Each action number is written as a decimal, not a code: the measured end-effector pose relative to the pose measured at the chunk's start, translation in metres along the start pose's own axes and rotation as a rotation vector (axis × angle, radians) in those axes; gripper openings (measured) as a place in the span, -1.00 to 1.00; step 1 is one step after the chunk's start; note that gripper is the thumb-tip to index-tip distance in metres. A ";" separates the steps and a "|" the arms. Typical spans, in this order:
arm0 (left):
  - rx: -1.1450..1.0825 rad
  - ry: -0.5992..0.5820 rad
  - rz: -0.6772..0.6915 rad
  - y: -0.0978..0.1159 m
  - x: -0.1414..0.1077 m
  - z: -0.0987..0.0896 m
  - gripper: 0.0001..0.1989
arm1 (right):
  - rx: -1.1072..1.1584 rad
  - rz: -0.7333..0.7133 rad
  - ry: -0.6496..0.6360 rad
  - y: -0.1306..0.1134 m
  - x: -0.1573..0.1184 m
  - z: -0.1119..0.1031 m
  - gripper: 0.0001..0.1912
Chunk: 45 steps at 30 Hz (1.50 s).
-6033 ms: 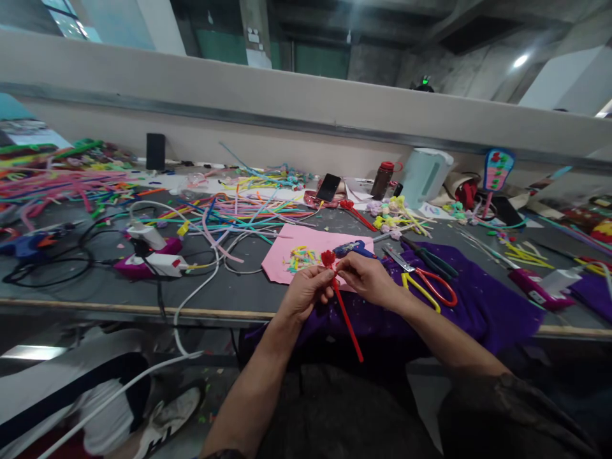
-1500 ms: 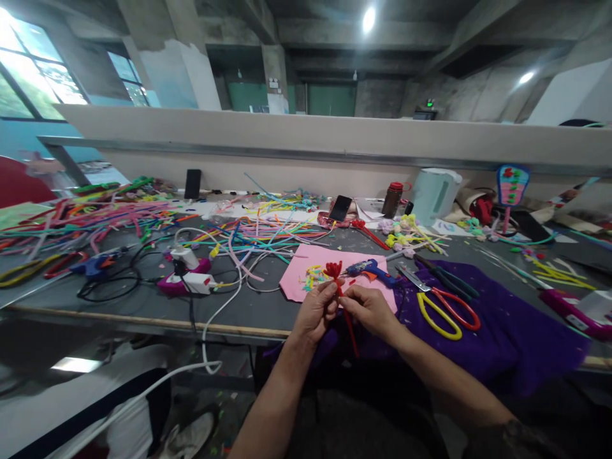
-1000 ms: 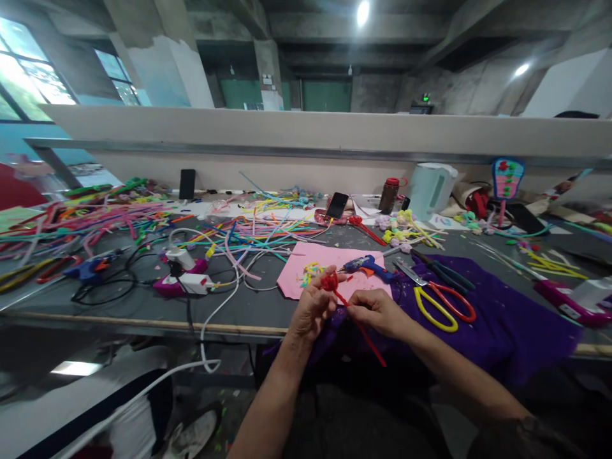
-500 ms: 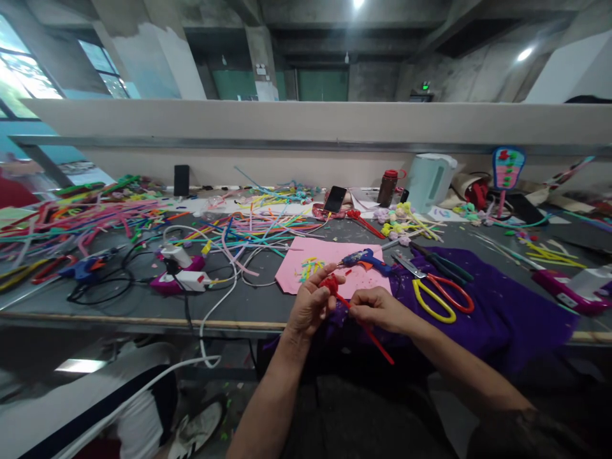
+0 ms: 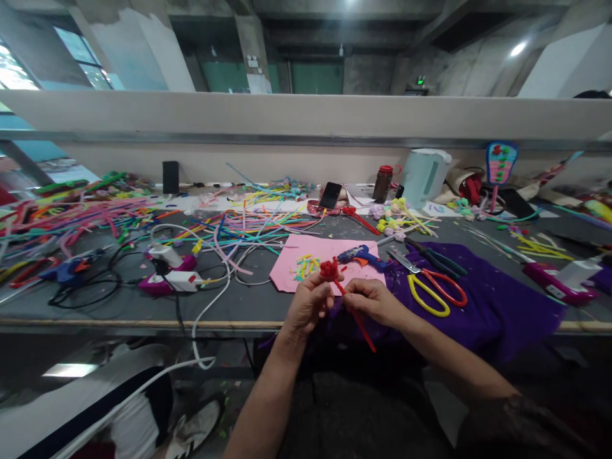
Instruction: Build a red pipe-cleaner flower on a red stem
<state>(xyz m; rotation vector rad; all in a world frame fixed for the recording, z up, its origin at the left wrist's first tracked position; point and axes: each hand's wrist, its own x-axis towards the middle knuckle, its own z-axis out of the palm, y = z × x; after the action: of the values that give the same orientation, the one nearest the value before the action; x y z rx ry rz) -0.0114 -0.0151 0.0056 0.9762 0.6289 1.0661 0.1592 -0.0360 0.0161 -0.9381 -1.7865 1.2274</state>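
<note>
Seemingly, the right grip [image 5: 371,299] hides some red stem [image 5: 365,331].

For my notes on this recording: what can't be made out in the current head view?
All in the head view:
- Red fuzzy flower: its underside, hidden by the left hand.
- Red stem: the stretch behind the pinching fingers of the right hand.
- Small cut scraps: too small and heaped to count.
- Neighbour's shoe: cut off by the bottom edge.
- Phone: dark and too small to read anything on it.
</note>
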 end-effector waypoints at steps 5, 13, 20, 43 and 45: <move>0.012 0.086 -0.005 -0.003 0.003 -0.001 -0.73 | -0.124 -0.014 -0.057 0.000 0.007 0.004 -0.71; -0.176 0.096 -0.017 -0.004 0.009 -0.003 -0.73 | -1.164 -0.146 0.066 0.009 0.052 -0.045 -0.76; -0.312 0.061 -0.048 -0.005 0.013 -0.008 -0.72 | -1.403 -0.073 -0.042 0.027 0.067 -0.033 -0.73; -0.199 0.040 -0.081 -0.005 0.015 -0.006 -0.78 | -0.355 -0.366 0.223 -0.005 0.036 -0.018 -0.87; -0.187 0.037 -0.079 -0.006 0.015 -0.006 -0.77 | -0.485 -0.478 0.238 -0.003 0.037 -0.015 -0.89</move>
<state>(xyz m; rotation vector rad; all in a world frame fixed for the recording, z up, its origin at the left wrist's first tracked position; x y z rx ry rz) -0.0082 -0.0003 -0.0016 0.7649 0.5823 1.0545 0.1553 0.0019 0.0294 -0.8030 -1.9924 0.3736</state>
